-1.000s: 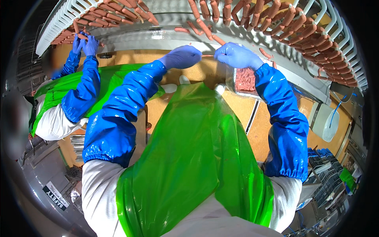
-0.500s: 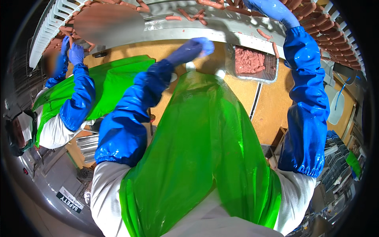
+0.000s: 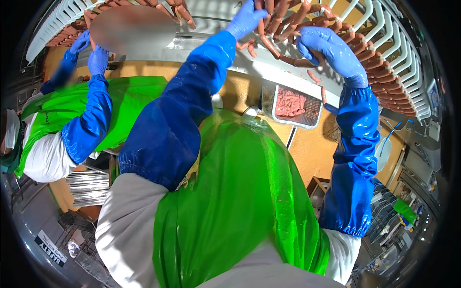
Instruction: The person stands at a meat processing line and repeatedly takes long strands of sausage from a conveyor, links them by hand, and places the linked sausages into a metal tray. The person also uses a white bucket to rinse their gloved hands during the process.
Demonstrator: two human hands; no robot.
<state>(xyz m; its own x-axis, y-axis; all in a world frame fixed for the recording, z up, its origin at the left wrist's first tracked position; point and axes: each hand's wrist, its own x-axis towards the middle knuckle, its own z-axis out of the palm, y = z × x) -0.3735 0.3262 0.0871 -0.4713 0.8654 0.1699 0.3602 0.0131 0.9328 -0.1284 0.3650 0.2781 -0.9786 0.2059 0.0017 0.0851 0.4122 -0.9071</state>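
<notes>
Both my arms, in blue sleeves and blue gloves, reach up to a curved white rack point(image 3: 398, 43) hung with strings of reddish sausages point(image 3: 283, 19). My left hand point(image 3: 247, 18) grips among the sausages at the top centre. My right hand point(image 3: 331, 50) is closed around sausage links further right. Below them a clear tray point(image 3: 294, 104) filled with sausages sits on the orange counter point(image 3: 312, 149). A green plastic apron point(image 3: 240, 192) covers my front.
At the left a co-worker in a green apron point(image 3: 120, 105) and blue sleeves reaches gloved hands point(image 3: 91, 53) up to the same rack. A stack of metal trays point(image 3: 89, 187) lies below that person. Blue crates point(image 3: 386, 211) stand at lower right.
My left hand has risen from counter height up to the rack beside my right hand, and the view has tilted upward; both hands now hold sausages on the rack.
</notes>
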